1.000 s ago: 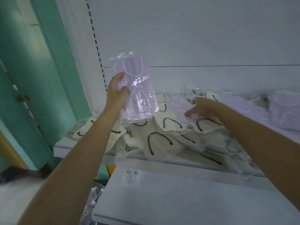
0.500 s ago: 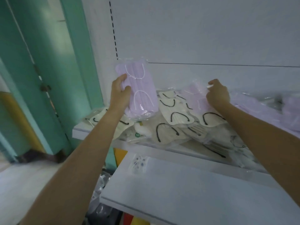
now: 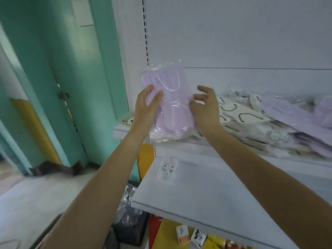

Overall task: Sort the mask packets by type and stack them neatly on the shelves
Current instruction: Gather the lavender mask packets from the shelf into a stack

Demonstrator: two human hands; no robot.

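Observation:
I hold a lilac mask packet in clear plastic upright in front of the upper shelf's left end. My left hand grips its left edge, thumb across the front. My right hand is at its right edge with curled fingers pinching the plastic. On the shelf behind lies a loose pile of white mask packets with black ear loops. More lilac packets lie further right.
A wide white lower shelf juts out below, with one small patterned packet near its back left. Small boxes and bags sit beneath it. A green door stands at the left.
My right hand left the pile on the shelf and came left to the held lilac packet. The view swung left and the left hand lowered the packet slightly.

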